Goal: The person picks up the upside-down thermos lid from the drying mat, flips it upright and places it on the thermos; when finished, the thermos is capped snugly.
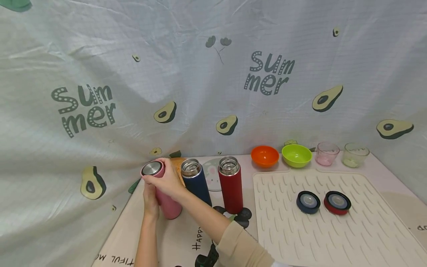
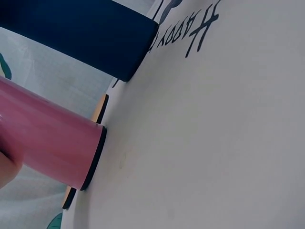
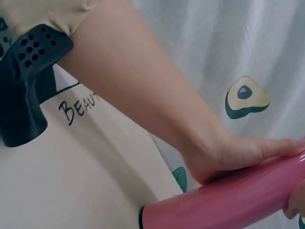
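Observation:
A pink thermos bottle [image 1: 169, 204] with a steel-topped lid [image 1: 152, 168] stands on the table at the left, leaning slightly in the head view. My left hand [image 1: 151, 202] grips its body from the left side. Around the top, at the lid, my right hand [image 1: 168, 180] curls its thumb and fingers. Close to the right of it is a blue thermos bottle [image 1: 197, 185] without a lid, its steel mouth showing. Farther right stands a red thermos bottle [image 1: 231, 189], also lidless. In the left wrist view the pink bottle's base [image 2: 90, 157] meets the tabletop.
A cream ridged mat [image 1: 277, 230] covers the right side, bearing a blue lid [image 1: 308, 202] and a red lid [image 1: 337, 203]. Behind it stand an orange bowl [image 1: 265, 156], a green bowl [image 1: 297, 155] and two glass cups [image 1: 327, 154]. A printed curtain [image 1: 200, 74] hangs behind the table.

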The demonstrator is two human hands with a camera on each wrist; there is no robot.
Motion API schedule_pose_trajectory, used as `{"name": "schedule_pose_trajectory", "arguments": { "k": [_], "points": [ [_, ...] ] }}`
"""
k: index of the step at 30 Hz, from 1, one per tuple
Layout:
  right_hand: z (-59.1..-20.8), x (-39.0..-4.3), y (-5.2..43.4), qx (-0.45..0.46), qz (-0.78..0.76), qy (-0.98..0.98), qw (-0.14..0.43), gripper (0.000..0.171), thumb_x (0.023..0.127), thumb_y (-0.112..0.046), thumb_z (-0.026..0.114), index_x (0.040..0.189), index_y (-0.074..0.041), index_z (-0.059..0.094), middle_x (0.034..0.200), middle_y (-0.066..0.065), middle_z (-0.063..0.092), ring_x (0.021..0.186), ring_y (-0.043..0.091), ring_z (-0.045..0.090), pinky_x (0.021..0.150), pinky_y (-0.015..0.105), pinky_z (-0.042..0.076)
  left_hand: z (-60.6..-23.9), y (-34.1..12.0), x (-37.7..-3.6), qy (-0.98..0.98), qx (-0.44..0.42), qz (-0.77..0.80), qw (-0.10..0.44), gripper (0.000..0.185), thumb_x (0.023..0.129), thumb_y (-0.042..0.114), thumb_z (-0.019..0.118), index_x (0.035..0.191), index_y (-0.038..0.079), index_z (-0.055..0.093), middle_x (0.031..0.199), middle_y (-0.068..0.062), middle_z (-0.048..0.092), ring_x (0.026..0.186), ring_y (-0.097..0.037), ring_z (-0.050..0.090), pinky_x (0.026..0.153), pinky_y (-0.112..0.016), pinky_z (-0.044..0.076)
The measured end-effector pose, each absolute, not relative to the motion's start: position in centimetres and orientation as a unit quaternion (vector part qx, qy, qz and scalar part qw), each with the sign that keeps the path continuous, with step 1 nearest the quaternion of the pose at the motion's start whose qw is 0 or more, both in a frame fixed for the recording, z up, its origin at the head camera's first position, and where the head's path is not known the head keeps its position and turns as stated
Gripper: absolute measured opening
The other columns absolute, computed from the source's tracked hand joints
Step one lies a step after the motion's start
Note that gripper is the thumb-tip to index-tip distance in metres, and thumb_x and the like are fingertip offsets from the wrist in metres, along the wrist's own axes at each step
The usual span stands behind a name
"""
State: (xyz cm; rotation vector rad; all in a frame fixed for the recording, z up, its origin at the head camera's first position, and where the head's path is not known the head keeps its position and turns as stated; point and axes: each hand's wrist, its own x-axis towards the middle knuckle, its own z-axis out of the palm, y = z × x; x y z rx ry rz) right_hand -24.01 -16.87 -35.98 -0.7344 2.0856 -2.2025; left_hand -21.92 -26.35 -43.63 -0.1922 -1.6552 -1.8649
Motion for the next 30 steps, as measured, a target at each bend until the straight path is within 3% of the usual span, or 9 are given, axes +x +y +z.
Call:
{"name": "schedule_pose_trajectory", "arguments": {
  "k": [5, 12, 18, 25, 30],
  "points": [
    [-36.1, -24.3, -16.9, -0.236, -0.731, 0.638, 0.051, 0.051, 0.071, -0.017, 0.078, 0.115, -0.016, 0.052, 0.099, -0.011, 0.055, 0.089, 0.003, 0.054, 0.078, 0.019, 0.045, -43.7, -26.3, -21.6, -0.64, -0.076, -0.691, 0.325, 0.038, 0.095, 0.044, 0.038, 0.123, 0.02, 0.046, 0.11, 0.004, 0.054, 0.095, -0.008, 0.051, 0.077, -0.017, 0.042],
    [-35.7, -24.1, -17.0, -0.215, -0.694, 0.687, -0.004, 0.059, 0.065, -0.03, 0.082, 0.11, -0.021, 0.046, 0.101, -0.011, 0.051, 0.092, 0.005, 0.052, 0.078, 0.022, 0.044, -43.3, -26.3, -21.5, -0.65, -0.059, -0.689, 0.314, 0.049, 0.095, 0.045, 0.038, 0.132, 0.013, 0.04, 0.114, 0.003, 0.051, 0.101, -0.009, 0.048, 0.083, -0.017, 0.039],
    [-36.0, -24.4, -16.9, -0.232, -0.723, 0.649, 0.042, 0.059, 0.071, -0.017, 0.078, 0.122, -0.016, 0.051, 0.105, -0.01, 0.054, 0.093, 0.005, 0.053, 0.08, 0.021, 0.044, -43.5, -26.4, -21.5, -0.648, -0.081, -0.688, 0.317, 0.054, 0.093, 0.049, 0.04, 0.132, 0.011, 0.037, 0.115, 0.003, 0.05, 0.101, -0.01, 0.049, 0.082, -0.018, 0.039],
    [-36.1, -24.4, -17.0, -0.238, -0.703, 0.67, -0.007, 0.06, 0.066, -0.025, 0.082, 0.114, -0.017, 0.046, 0.103, -0.01, 0.051, 0.094, 0.004, 0.051, 0.079, 0.021, 0.044, -42.7, -25.9, -20.9, -0.665, -0.037, -0.682, 0.304, 0.042, 0.097, 0.043, 0.035, 0.128, 0.016, 0.04, 0.108, 0.006, 0.052, 0.094, -0.007, 0.049, 0.077, -0.017, 0.041],
    [-36.0, -24.4, -16.7, -0.249, -0.678, 0.692, 0.003, 0.06, 0.071, -0.025, 0.077, 0.123, -0.015, 0.049, 0.107, -0.006, 0.055, 0.093, 0.005, 0.052, 0.078, 0.021, 0.044, -43.2, -26.1, -21.2, -0.657, -0.065, -0.682, 0.315, 0.056, 0.094, 0.048, 0.038, 0.135, 0.009, 0.035, 0.115, 0.004, 0.05, 0.1, -0.009, 0.049, 0.082, -0.017, 0.04]
  ]
}}
